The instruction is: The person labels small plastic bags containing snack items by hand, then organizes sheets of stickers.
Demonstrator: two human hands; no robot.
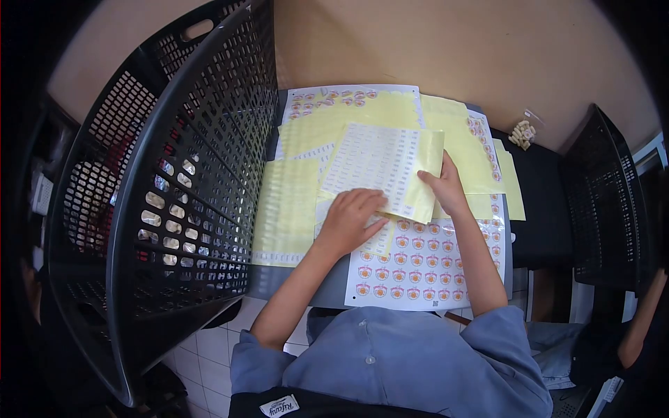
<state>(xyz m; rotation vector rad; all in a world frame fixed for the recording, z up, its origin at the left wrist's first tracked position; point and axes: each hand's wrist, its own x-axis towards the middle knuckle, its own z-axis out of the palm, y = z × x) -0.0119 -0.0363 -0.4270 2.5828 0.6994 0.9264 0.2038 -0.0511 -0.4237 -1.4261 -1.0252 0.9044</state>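
Observation:
A small stack of sticker sheets [373, 160], white with rows of small printed labels and a yellow edge, is held over the table. My right hand [447, 187] grips its right edge, thumb on top and fingers behind. My left hand [354, 219] rests at the stack's lower left edge, fingers stretched out and thumb apart. Beneath lie yellow backing sheets [287, 209], partly covered by the stack. Closest to my body is a white sheet of round pink and orange stickers [411, 275], partly under my right forearm.
A tall black perforated plastic basket [188, 174] stands at the left edge of the table. To the right, a pile of small pale pieces [521, 134] lies on a black surface [540, 202] by the wall. Another black basket [606, 202] and a person's arm [644, 320] are at far right.

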